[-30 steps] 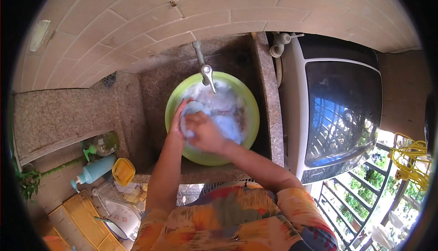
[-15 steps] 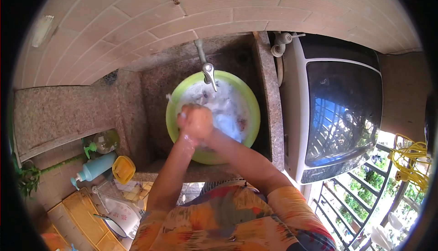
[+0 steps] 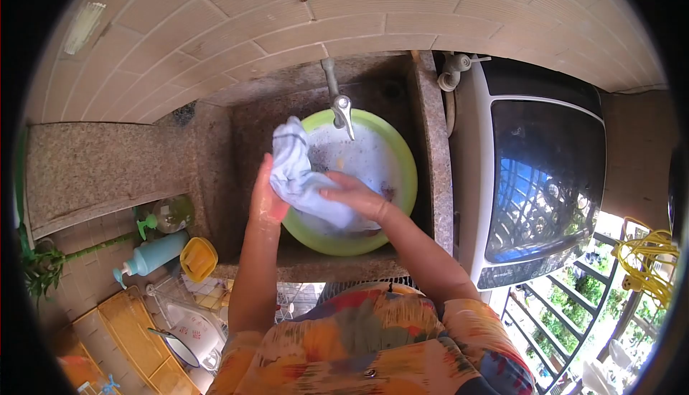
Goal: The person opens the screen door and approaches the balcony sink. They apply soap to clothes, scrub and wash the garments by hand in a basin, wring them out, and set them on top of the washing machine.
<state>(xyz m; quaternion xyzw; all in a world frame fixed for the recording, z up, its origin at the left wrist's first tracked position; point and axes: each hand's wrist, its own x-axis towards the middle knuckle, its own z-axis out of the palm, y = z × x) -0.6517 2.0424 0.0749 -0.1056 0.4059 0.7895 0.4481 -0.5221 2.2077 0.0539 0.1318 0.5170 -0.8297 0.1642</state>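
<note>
A wet white-blue cloth (image 3: 293, 169) with dark stripes near its upper end is stretched between my hands over a lime-green basin (image 3: 410, 180). My left hand (image 3: 267, 198) supports its left side, thumb pointing up and the other fingers mostly hidden by the fabric. On the right, my right hand (image 3: 357, 195) grips the lower part, with fingers laid across it. The cloth's bottom end hangs toward the sudsy, greyish water. Above the basin's back rim is a metal tap (image 3: 340, 108); I cannot tell whether water runs from it.
The basin sits in a stone sink (image 3: 434, 158). A dark-lidded washing machine (image 3: 545, 180) stands to the right. At left are a stone slab (image 3: 108, 172), a blue pump bottle (image 3: 154, 259), a yellow tub (image 3: 199, 259) and a green-topped spray bottle (image 3: 172, 215).
My hands were clasped together over the basin. Now they are apart, with the cloth lifted and spread between them. The view has shifted slightly.
</note>
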